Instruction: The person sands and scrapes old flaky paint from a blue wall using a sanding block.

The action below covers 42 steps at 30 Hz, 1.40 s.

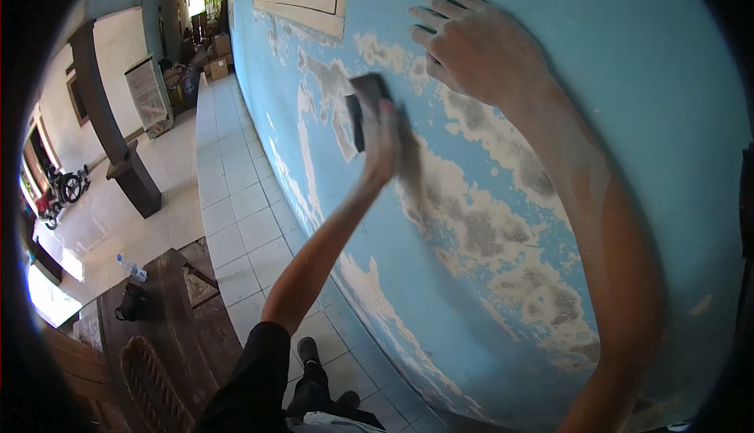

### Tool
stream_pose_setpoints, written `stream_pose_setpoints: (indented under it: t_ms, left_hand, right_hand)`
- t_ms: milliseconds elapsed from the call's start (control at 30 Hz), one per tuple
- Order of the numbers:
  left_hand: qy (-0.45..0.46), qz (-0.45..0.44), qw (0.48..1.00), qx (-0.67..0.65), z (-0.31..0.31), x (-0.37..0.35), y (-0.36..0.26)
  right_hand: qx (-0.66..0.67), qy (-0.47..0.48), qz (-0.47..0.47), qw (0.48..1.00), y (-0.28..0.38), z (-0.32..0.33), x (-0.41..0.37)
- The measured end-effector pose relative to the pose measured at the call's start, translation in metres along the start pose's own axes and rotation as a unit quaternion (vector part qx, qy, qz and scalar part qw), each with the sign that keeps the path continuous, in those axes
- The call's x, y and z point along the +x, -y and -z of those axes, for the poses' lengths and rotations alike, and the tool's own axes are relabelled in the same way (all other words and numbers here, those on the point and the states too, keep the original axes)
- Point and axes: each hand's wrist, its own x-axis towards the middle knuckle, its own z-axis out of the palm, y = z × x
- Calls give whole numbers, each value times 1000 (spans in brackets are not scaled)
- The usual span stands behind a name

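A blue wall (487,260) with peeled, whitish and grey patches fills the right side of the view. My left hand (380,142) is wrapped round a dark, flat block (367,87) held against a bare patch below the window; hand and block are slightly blurred. Higher up and to the right, my right hand (471,44) rests on the painted wall with its fingers spread, holding nothing. Whitish dust coats my right hand and forearm.
A white-framed window (314,1) is at the top. White floor tiles (243,229) run along the wall's foot. At lower left stands a wooden table (161,307) with a bottle (132,266). Beyond are a dark pillar (102,103), a motorcycle (63,190) and boxes (217,68).
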Motion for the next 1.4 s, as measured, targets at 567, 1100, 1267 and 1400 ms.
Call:
stream_pose_setpoints:
  t_ms: [567,1100,1267,1400]
  left_hand:
    - [233,-368,863,256,-19,-69,-26]
    - [87,3,995,44,17,10,-30]
    - [121,-417,868,241,-15,-35,-50]
    - [96,-371,914,135,13,4,-44]
  right_hand:
    - [34,-10,25,999,-3,3,-1]
    - [41,37,2,998,2,-1,4]
    - [34,29,13,999,1,-2,5]
    - [42,22,21,999,-2,0,5]
